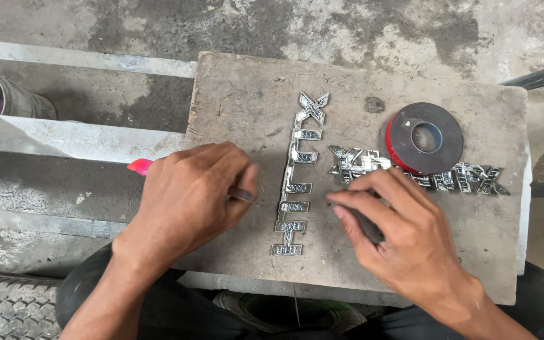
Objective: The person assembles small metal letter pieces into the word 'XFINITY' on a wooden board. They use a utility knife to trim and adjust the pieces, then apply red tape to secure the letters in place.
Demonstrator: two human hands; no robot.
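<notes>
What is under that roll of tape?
The roll of tape lies on a row of chrome letters on the board. The letters beneath it are covered.

Left hand (190, 189) grips a pink-handled knife (141, 166), blade tip just left of the upright chrome emblem (297, 176); right hand (398, 233) fingertips rest below a second emblem (354, 165) and tape roll (424, 138)

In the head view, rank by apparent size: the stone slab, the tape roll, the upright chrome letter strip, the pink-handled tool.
1. stone slab, largest by far.
2. upright chrome letter strip, longest of the rest.
3. tape roll.
4. pink-handled tool: left hand hides most of it, so its rank is unsure.
</notes>
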